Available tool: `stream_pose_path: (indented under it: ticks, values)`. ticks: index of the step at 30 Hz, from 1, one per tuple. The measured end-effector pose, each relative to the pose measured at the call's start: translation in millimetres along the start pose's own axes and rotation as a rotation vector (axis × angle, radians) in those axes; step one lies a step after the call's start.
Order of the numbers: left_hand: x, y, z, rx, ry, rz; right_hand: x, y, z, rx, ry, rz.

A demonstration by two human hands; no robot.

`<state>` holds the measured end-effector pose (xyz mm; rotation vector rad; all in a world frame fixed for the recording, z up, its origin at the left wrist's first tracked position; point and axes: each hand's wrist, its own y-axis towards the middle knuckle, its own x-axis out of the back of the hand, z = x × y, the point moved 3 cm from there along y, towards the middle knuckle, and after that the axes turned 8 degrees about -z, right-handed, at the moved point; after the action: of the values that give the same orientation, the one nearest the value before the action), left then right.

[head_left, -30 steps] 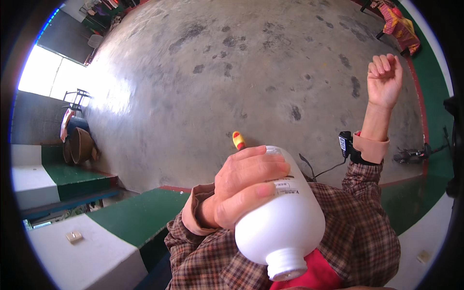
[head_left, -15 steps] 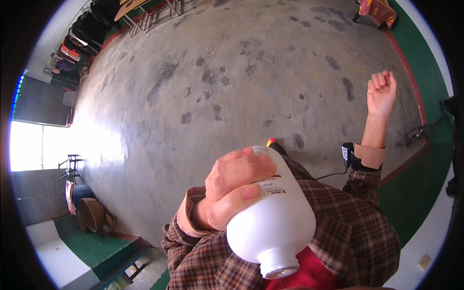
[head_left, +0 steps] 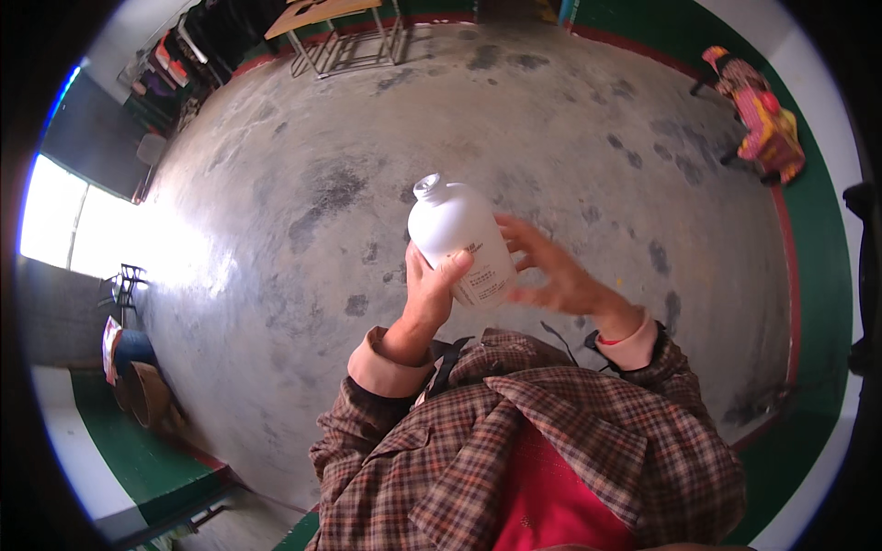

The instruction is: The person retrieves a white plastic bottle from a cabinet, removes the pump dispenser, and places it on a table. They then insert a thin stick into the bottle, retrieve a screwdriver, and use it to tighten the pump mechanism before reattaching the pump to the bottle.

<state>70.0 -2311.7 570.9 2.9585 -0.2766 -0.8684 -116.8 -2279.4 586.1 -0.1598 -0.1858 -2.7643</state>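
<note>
A white plastic bottle (head_left: 452, 222) with rounded shoulders and a short neck is held out in front of my chest. No cap sits on its neck, which points away from me and a little to the left. My left hand (head_left: 428, 292) wraps round its lower left side, the thumb lying across the printed face. Close to the bottle's right side is my right hand (head_left: 562, 275), slightly blurred, its fingers spread and curving toward it. Whether those fingertips touch the bottle I cannot tell.
Grey stained concrete floor (head_left: 303, 275) spreads below. A wooden-topped table (head_left: 322, 16) stands at the far left, with hanging clothes (head_left: 175, 60) beside it. Cloth-covered furniture (head_left: 767, 138) is at the far right. A brown basket (head_left: 147, 395) and a chair (head_left: 127, 285) stand on the left.
The bottle has moved outward from my chest and turned, its neck swinging from toward me to away. My right hand came in from the far right and uncurled beside it.
</note>
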Motion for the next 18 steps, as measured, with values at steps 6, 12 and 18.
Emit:
stream_pose_path:
  ticks: [6,12,18]
  values:
    - [29.9,144.4,10.0,-0.003,-0.086,-0.033,13.7,145.3,-19.1,0.226,-0.105,-0.061]
    - [56.9,332.3,3.7,0.184,-0.136,0.02,58.4,303.1,-41.0,0.233,-0.029,-0.246]
    - [55.3,498.4,-2.8,0.275,-0.217,0.062,117.2,438.7,-49.3,0.248,0.0,-0.385]
